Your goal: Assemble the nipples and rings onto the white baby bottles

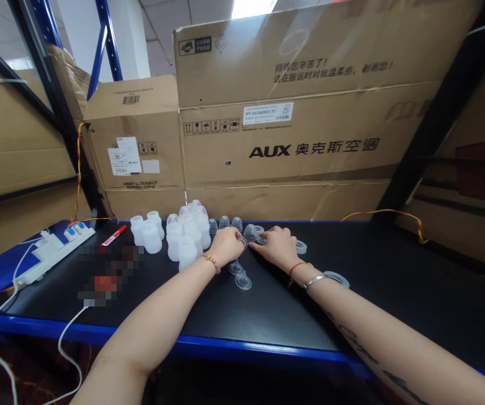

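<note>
My left hand (226,246) is closed in a pinch on a clear plastic ring (243,242). Just below it, a few clear ring-shaped discs (243,281) lie flat on the black table. My right hand (279,247) reaches in from the other side, its thumb and fingers curled around a small clear piece (261,239) whose shape is partly hidden. Beside those fingertips stands a clear dome cap (249,232). More dome caps (224,223) stand in a row behind my left hand. Several frosted white bottles (187,250), some topped with clear domes, cluster left of it.
Further left stand three frosted bottles (152,239), a red marker (114,236) and a power strip (57,259) with white cables. Clear rings (337,279) lie near my right wrist. A large cardboard sheet (309,129) walls off the back of the black table (208,318), which has a blue front edge.
</note>
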{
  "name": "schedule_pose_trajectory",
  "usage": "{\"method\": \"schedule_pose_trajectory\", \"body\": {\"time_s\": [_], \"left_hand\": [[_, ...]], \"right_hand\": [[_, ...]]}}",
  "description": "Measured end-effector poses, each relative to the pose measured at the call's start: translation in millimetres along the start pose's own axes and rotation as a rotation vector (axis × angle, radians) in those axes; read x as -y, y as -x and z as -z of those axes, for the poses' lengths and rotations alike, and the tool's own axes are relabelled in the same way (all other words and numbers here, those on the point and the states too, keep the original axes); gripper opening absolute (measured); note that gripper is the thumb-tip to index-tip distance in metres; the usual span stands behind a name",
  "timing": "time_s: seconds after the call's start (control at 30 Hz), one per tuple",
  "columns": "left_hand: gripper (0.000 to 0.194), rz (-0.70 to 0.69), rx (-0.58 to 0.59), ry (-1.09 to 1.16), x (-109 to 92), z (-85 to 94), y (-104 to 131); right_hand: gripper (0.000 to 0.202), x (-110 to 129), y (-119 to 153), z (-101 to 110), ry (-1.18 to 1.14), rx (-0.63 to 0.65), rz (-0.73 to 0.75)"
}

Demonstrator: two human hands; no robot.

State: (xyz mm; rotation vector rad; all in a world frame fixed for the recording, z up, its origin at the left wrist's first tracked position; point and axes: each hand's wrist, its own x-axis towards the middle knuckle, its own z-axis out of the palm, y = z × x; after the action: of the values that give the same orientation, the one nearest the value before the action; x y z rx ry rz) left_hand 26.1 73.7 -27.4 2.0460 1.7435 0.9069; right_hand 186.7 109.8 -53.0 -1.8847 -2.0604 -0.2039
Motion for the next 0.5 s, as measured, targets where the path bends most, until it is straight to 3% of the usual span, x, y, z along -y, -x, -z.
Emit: {"method": "schedule_pose_trajectory", "body": {"time_s": [0.13,0.3,0.4,0.5], "left_hand": [[0.017,0.006,-0.004,0.008,1.5,-1.7,-1.8],[0.015,0.004,-0.016,0.012,3.7,-2.5,-3.3],[0.012,0.011,-0.016,0.048,3.7,-1.8,-2.8],[0.007,0.06,-0.031,0.177,4.2,-2.4,-3.2]], "right_hand": [[0.043,-1.5,-4.9,-0.2,0.006,0.075,0.04],[0.031,-1.2,-8.6,-1.8,-0.007,0.05,0.089],[0.024,-2.4,-10.3,-1.3,-0.06,0.021,0.034],[0.012,-5.4,-13.3,-2.2,-0.325,0.035,-0.134]]}}
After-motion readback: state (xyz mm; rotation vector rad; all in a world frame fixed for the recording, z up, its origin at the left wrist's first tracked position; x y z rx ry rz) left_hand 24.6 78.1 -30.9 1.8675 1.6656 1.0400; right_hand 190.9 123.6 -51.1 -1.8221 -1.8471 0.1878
